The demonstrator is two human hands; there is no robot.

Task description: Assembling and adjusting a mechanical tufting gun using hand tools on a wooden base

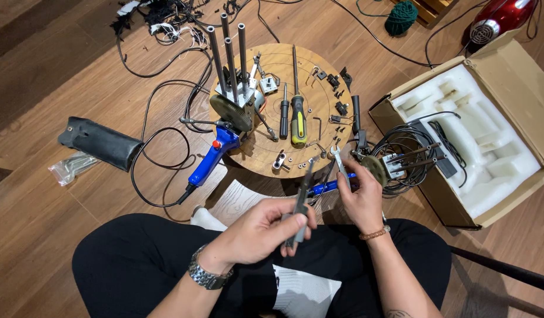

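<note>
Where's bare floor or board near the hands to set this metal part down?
Bare floor lies left of the round board, between the blue tool and the black pouch, crossed by one cable. More lies beyond the pouch, far left. The board is crowded with screwdrivers and small parts; cables fill the gap to the box.

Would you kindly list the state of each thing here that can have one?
Left hand: closed around a slim grey metal rod, tilted.
Right hand: pinching a small silver open-end wrench, upright.
Brown cardboard box: open, white foam insert showing.
Blue-handled power tool: lying on the round wooden board, cord attached.
Yellow-and-black screwdriver: lying flat.
</note>
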